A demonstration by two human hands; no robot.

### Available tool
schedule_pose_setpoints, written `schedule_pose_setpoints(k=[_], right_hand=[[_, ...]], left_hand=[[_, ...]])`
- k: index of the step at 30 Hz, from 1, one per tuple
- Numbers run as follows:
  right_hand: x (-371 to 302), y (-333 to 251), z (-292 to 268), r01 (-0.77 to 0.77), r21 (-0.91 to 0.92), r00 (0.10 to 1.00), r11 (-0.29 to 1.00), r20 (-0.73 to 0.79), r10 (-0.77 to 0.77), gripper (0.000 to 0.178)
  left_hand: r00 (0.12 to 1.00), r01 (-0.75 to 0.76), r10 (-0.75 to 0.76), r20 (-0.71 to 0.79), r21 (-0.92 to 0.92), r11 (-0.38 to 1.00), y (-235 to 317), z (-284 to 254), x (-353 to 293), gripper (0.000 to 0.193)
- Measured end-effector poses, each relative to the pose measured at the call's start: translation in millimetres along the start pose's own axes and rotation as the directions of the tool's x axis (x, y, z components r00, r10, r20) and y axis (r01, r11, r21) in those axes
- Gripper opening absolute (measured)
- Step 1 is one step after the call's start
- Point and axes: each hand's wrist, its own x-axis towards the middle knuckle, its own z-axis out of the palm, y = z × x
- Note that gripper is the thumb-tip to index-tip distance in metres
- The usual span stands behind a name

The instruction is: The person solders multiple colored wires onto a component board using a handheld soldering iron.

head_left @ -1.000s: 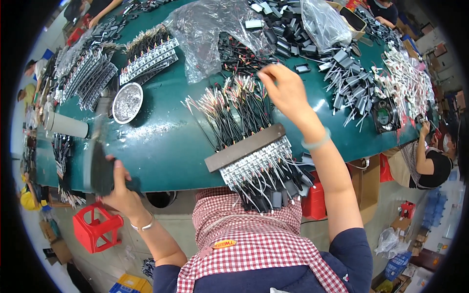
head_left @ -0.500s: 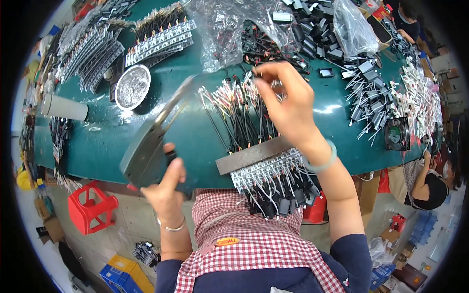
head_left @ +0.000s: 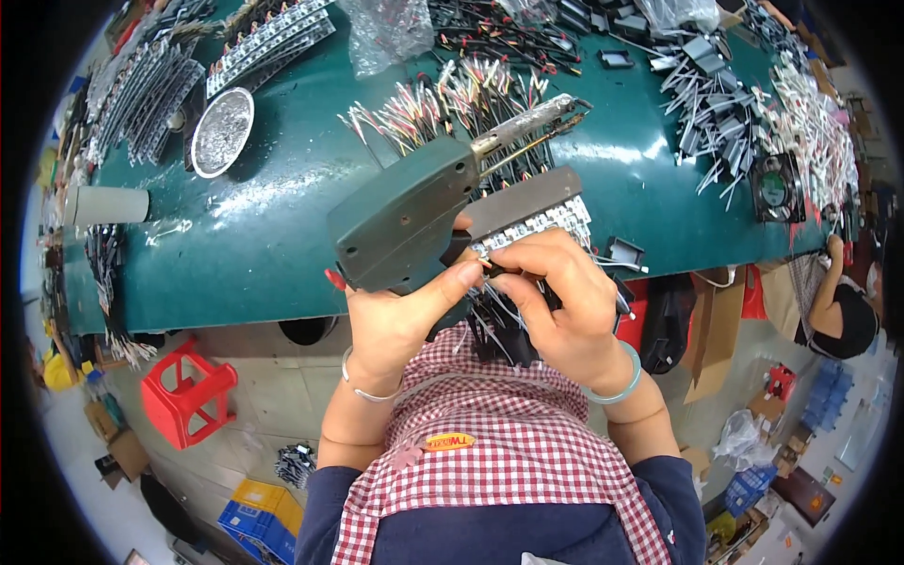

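My left hand (head_left: 391,330) is wrapped round the grip of a dark green soldering gun (head_left: 400,217), its metal tip (head_left: 527,127) pointing up and right over the wires. Close beside it, my right hand (head_left: 570,297) pinches the end of a thin wire (head_left: 487,267). My left thumb meets this wire end too; the rest of it is mostly hidden by fingers. Under and beyond the hands lies a panel of small white circuit boards (head_left: 570,218) with a flat grey metal bar (head_left: 527,202) across it. A row of black wires with stripped, coloured ends (head_left: 414,113) fans out beyond the bar.
A white-rimmed bowl (head_left: 223,132) of silvery bits and a pale cup (head_left: 111,204) stand at the left. Stacked board strips (head_left: 268,47) lie behind. Black housings (head_left: 702,66), white wires (head_left: 800,151) and a small fan (head_left: 775,188) crowd the right. A red stool (head_left: 188,391) stands below the table's left side.
The soldering gun has swung right, from left of the wires to over them. My right hand has come down from the wire ends to meet my left. The whole view has shifted.
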Motion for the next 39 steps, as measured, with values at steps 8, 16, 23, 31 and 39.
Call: schedule_pose_setpoints(k=[8, 16, 23, 31, 39], right_hand=[[-21.2, -1.1, -4.7, -0.038, 0.066, 0.999, 0.997, 0.003, 0.038, 0.024], [-36.7, -8.1, 3.6, -0.196, 0.068, 0.974, 0.978, -0.103, 0.202, 0.026], [-42.2, 2.6, 4.3, -0.236, -0.001, 0.961, 0.972, -0.15, 0.233, 0.028], [-39.4, 7.0, -9.3, -0.25, 0.068, 0.957, 0.966, -0.136, 0.257, 0.03], [-42.2, 9.4, -10.4, -0.271, 0.12, 0.949, 0.955, -0.135, 0.286, 0.03]], left_hand=[[0.991, 0.077, -0.069, 0.116, -0.064, 0.995, -1.8, 0.1, -7.5, 0.049], [0.998, 0.022, -0.028, 0.053, 0.112, 0.993, -12.7, 11.0, -12.0, 0.053], [0.998, -0.046, 0.034, 0.05, 0.268, 0.962, -29.0, 17.0, -16.0, 0.055], [0.996, 0.087, -0.089, 0.014, 0.121, 0.989, -26.9, 24.2, -5.7, 0.041], [0.993, 0.021, -0.036, 0.116, 0.134, 0.991, -32.0, 22.8, -1.5, 0.044]])
